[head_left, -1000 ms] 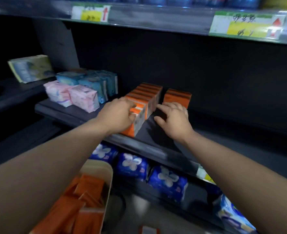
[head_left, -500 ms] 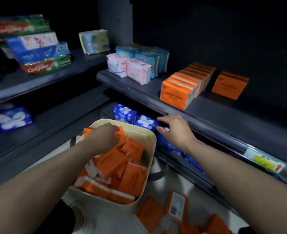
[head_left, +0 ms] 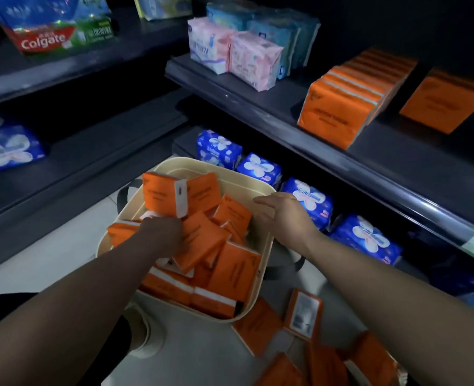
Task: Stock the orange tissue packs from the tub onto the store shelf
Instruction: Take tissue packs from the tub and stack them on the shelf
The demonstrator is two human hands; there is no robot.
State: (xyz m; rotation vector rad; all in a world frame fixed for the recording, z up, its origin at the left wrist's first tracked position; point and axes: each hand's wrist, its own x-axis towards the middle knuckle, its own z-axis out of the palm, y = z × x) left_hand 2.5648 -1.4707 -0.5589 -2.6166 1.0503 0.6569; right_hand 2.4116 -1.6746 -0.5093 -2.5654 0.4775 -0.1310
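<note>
The left hand (head_left: 160,235) reaches down into the cream tub (head_left: 221,168), and its fingers (head_left: 177,236) lie sunk among the loose orange tissue packs (head_left: 230,270) heaped there; I cannot tell whether they grip a pack or merely rest on the pile. One pack stands on end (head_left: 160,195) just beyond those fingers, toward the far rim. The right hand (head_left: 286,215) hovers over the tub's right edge, its fingers (head_left: 263,201) straight and slack, holding nothing and pointing across toward the left hand. Well above and beyond the right fingers, on the dark shelf (head_left: 258,104), a row of orange packs (head_left: 341,107) stands upright face to back, with a single orange pack (head_left: 444,101) apart to its right. More orange packs (head_left: 302,313) lie scattered on the floor, below the right forearm. Blue flowered packs (head_left: 305,201) sit on the lower shelf just behind the right hand. Pink packs (head_left: 252,59) and pale blue packs (head_left: 280,32) stand farther along the upper shelf
</note>
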